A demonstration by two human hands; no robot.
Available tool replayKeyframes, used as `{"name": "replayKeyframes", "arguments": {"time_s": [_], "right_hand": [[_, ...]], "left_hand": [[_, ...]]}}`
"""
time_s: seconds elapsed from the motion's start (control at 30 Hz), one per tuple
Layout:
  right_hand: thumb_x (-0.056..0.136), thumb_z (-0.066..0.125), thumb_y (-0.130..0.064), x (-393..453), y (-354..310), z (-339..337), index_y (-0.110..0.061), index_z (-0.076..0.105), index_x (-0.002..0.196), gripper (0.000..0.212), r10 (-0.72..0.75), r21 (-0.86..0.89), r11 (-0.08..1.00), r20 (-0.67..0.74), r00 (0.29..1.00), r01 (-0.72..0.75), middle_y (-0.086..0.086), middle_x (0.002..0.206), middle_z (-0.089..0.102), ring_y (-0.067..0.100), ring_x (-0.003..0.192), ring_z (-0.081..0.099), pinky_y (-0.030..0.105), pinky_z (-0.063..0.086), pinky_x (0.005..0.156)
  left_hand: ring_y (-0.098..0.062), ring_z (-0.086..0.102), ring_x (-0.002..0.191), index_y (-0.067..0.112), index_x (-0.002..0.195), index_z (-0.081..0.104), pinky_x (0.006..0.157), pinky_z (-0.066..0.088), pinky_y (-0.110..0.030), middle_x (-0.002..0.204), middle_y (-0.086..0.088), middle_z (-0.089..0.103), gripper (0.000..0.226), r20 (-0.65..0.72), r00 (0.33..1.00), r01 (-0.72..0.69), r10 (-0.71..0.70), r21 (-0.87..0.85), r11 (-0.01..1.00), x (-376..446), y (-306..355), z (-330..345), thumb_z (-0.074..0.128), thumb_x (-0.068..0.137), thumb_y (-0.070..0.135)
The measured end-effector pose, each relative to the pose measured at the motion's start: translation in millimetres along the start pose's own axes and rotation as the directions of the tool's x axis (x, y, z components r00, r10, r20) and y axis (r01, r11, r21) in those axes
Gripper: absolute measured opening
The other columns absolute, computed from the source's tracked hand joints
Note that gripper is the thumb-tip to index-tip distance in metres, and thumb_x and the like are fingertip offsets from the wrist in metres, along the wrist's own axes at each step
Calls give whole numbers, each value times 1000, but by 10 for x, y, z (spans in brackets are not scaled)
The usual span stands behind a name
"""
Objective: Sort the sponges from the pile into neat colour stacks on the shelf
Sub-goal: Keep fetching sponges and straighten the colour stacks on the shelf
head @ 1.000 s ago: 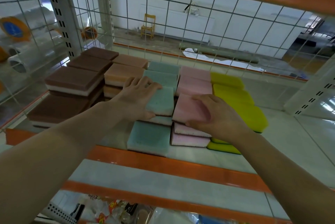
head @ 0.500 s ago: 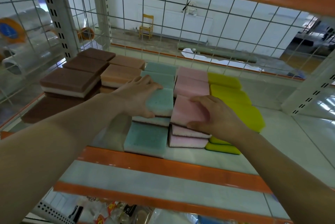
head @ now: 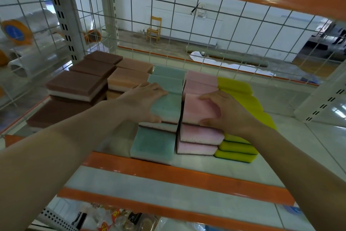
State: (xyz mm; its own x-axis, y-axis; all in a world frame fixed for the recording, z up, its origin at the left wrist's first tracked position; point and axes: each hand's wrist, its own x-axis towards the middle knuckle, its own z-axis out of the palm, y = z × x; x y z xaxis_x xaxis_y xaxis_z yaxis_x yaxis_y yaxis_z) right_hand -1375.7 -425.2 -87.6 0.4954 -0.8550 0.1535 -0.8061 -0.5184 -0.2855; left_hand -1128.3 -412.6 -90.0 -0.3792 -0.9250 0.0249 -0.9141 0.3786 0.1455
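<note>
- Sponges sit in colour rows on the shelf [head: 187, 161]: dark brown sponges [head: 74, 84] far left, then tan sponges [head: 127, 79], teal, pink, and yellow-green sponges [head: 236, 148] on the right.
- Top teal sponge [head: 167, 108] of the near teal stack lies under the left hand [head: 142, 103], whose fingers curl over its far edge while the thumb presses its near side.
- Top pink sponge [head: 198, 108] of the near pink stack, just beside it, is pinched by the right hand [head: 224, 113], fingers on the far edge and thumb at the near edge.
- A single teal sponge [head: 153, 145] lies lower, at the front edge.
- Behind the rows stands a wire grid [head: 187, 25]; beyond it a wooden chair [head: 154, 29].
</note>
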Motion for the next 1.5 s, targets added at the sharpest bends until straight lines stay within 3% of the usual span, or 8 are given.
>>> {"name": "replayKeyframes", "arguments": {"time_s": [0.27, 0.4, 0.7, 0.97, 1.13, 1.27, 1.5], "right_hand": [[72, 78, -32, 65, 9, 36, -23, 49, 130, 66, -25, 25, 999, 5, 1000, 25, 0, 129, 49, 15, 121, 42, 19, 28, 98], [72, 79, -26, 90, -27, 6, -21, 53, 126, 60, -26, 63, 998, -44, 999, 29, 1, 120, 55, 15, 114, 47, 17, 30, 88], [67, 82, -31, 65, 48, 83, -23, 56, 122, 61, -94, 56, 994, -44, 995, 96, -2, 123, 52, 14, 119, 43, 15, 25, 98], [69, 80, -34, -82, 106, 42, -25, 47, 131, 71, -10, 43, 999, -60, 998, 12, -6, 132, 44, 11, 125, 34, 9, 19, 94], [68, 80, -39, -204, 247, -3, -23, 42, 137, 80, 51, -37, 998, -47, 998, -52, -2, 138, 40, 16, 130, 32, 12, 19, 98], [66, 80, -42, -339, 352, -78, -27, 38, 139, 86, 102, -65, 993, -28, 994, -104, -2, 141, 37, 17, 134, 28, 22, 21, 106], [68, 80, -38, -510, 427, -136, -30, 29, 144, 91, 142, -62, 988, 34, 989, -140, -3, 144, 30, 17, 134, 24, 23, 20, 107]], "left_hand": [[-13, 24, 129, 22, 147, 21, 107, 24, -28, 140, 6, 30, 82, -49, 999, 10, -11, -33, 999, -17, 0, 57, 64, 81, 45], [-13, 25, 129, 22, 147, 23, 107, 26, -29, 140, 6, 31, 80, -59, 998, 12, -17, -70, 997, -25, -19, 46, 65, 82, 43], [-9, 25, 127, 25, 144, 28, 104, 25, -24, 137, 10, 32, 76, -122, 992, -15, 6, -72, 997, -39, 1, 88, 65, 80, 46], [-10, 28, 130, 26, 144, 32, 106, 18, -22, 141, 8, 35, 74, -178, 974, -153, 143, -43, 987, 56, 280, 74, 64, 81, 47], [-11, 16, 139, 27, 147, 23, 110, 4, -20, 154, 7, 20, 78, -111, 973, -198, 203, 58, 979, 190, 473, 131, 61, 83, 50], [-15, 9, 142, 24, 149, 13, 114, 0, -29, 156, 1, 9, 86, -36, 983, -169, 178, 167, 971, 232, 602, 164, 60, 82, 53], [-19, 14, 141, 21, 147, 10, 115, 3, -34, 153, -3, 15, 89, 3, 989, -147, 151, 247, 958, 252, 719, 217, 61, 81, 52]]}}
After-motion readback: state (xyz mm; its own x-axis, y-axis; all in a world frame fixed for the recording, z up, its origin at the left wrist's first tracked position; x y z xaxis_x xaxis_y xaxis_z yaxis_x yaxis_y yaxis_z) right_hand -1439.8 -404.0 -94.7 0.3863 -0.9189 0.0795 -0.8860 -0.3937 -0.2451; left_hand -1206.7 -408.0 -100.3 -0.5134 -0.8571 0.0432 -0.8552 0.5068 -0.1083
